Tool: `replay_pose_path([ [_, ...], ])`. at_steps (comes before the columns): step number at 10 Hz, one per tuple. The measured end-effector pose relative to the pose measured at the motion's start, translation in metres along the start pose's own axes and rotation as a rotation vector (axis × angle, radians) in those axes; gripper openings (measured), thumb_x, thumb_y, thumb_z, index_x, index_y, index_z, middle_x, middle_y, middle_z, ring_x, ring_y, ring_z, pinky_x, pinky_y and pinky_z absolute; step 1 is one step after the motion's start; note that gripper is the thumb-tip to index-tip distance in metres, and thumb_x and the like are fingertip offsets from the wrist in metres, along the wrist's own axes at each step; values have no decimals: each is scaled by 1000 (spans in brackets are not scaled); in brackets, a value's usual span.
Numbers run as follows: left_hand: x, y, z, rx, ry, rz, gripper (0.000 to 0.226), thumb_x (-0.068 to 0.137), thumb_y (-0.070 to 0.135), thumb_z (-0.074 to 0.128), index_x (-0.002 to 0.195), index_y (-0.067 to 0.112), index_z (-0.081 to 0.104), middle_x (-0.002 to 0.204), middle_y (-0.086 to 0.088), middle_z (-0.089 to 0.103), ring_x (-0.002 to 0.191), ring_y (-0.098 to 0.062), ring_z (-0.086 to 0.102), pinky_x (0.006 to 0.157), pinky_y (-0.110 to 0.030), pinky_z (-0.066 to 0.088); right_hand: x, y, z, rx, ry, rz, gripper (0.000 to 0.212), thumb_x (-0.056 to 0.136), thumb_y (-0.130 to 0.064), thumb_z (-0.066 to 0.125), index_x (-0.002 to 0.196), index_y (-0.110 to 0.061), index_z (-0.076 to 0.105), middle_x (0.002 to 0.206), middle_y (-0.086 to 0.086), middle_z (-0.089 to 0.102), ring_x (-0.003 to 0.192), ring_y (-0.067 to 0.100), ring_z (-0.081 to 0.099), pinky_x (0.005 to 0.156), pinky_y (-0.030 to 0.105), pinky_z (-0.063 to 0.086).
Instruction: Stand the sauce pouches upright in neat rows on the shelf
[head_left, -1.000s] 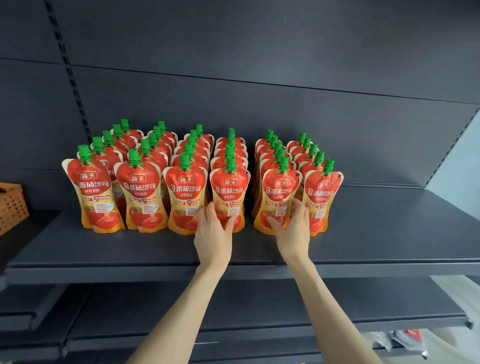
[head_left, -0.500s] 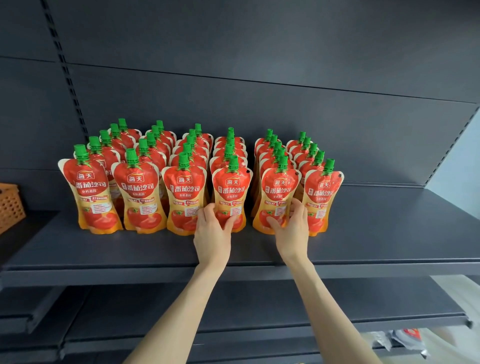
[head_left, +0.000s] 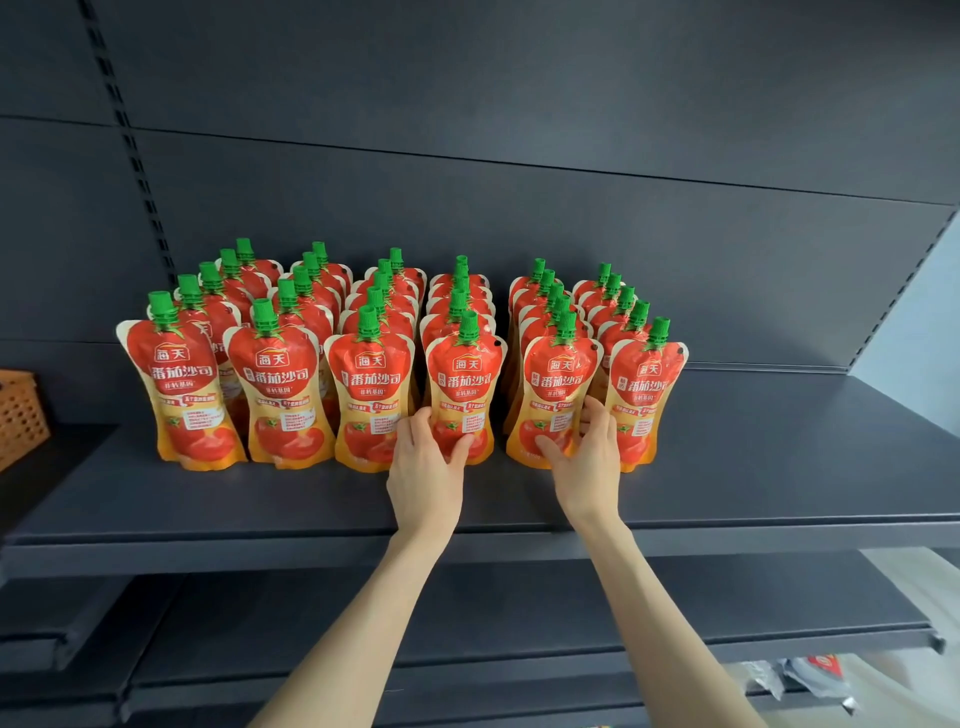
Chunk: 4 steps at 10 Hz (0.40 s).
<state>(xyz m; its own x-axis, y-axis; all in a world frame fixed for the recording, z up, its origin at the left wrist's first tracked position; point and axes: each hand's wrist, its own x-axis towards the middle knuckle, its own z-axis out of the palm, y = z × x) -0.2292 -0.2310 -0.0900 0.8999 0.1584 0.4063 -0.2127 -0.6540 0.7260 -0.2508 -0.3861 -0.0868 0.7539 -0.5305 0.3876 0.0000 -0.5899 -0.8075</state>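
Note:
Several rows of red and orange sauce pouches with green caps stand upright on the dark shelf (head_left: 779, 467). My left hand (head_left: 426, 467) grips the base of the front pouch of the fourth row (head_left: 465, 379). My right hand (head_left: 589, 462) grips the base of the front pouch of the fifth row (head_left: 558, 379). Just right of it stands the front pouch of the last row (head_left: 647, 384). A gap separates the fourth and fifth rows. The pouches behind the front ones show mostly their caps.
A woven brown basket (head_left: 21, 415) sits at the left edge on a neighbouring shelf. The shelf's right half is bare. A lower shelf (head_left: 519, 613) runs beneath, and packaged items (head_left: 810, 670) lie below at the bottom right.
The front pouch under my left hand has shifted slightly right and straightened. Both hands keep their places at the pouch bases.

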Motion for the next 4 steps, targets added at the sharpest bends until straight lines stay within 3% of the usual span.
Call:
replay_pose_path([
  [2,-2,-4,-7,21,-25,12,58,84,44,61,129,11,46,123,-8,56,105,-25,60,79,-42,55,-4,-2,-8,-24,7,-6,58,84,-24,68,134,-14,38,132,3,51,119,20,51,94,33,46],
  [3,-4,-4,-20,14,0,94,47,85,40,62,121,11,54,114,-7,61,94,-22,63,70,-35,54,-8,-8,-15,-42,39,-51,44,86,-29,66,124,-14,48,126,2,54,112,21,54,90,38,51],
  [4,1,-1,-42,-50,38,196,30,86,32,63,108,11,62,102,-4,67,78,-14,62,62,-24,48,-4,-21,-27,-40,54,-123,29,88,-26,64,111,-12,58,117,1,57,102,19,57,82,33,52],
])
